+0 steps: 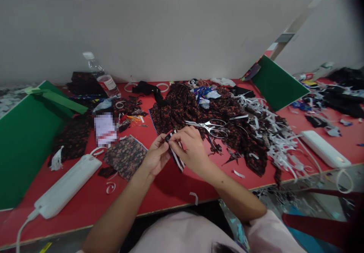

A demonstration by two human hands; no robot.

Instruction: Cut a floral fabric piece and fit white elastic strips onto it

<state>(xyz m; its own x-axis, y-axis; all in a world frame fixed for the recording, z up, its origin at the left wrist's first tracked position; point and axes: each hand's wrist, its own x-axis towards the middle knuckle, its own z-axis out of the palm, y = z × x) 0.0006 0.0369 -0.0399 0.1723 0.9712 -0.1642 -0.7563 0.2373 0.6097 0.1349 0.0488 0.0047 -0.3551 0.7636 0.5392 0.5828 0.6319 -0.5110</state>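
Both my hands meet over the red table, pinching a narrow black fabric strip with white edges (178, 160). My left hand (156, 153) grips the strip near its upper end from the left. My right hand (191, 146) closes on the same end from the right, its fingertips partly hiding what they pinch. The strip's lower part hangs down between the hands. Just beyond my right hand, metal scissors (209, 126) lie on a heap of dark floral fabric (182, 109). A flat floral fabric piece (125, 156) lies left of my left hand.
White strip scraps (284, 146) pile up at right. Green panels (277, 82) stand on both sides of the red table (170, 192). A white lamp-like bar (68, 186) lies at left, another white device (324, 148) at right. A plastic bottle (105, 80) leans near the grey partition (159, 33).
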